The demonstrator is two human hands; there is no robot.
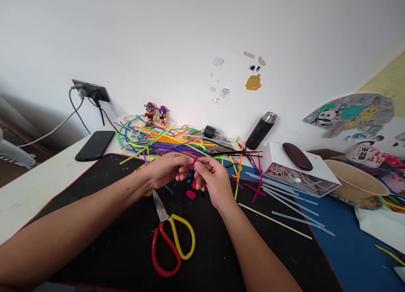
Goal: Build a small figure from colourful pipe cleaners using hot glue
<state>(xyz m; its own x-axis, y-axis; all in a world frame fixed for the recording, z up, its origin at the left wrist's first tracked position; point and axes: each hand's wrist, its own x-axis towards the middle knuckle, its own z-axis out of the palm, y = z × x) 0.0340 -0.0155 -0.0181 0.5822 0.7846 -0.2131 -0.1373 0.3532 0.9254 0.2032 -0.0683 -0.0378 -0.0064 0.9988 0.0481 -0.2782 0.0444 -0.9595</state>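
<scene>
My left hand and my right hand meet above the black mat. Between their fingertips they pinch a small magenta pipe-cleaner piece, partly covered by the fingers. Both hands are closed on it. A coiled pink bit lies on the mat just below, and a small blue piece is beneath my left hand. Scissors with one red and one yellow handle rest nearer to me, blades pointing away.
Many coloured pipe cleaners are heaped along the wall, with two small figures behind. A phone lies left. To the right are a black flask, a white box, glue sticks, a thin wooden stick and a bowl.
</scene>
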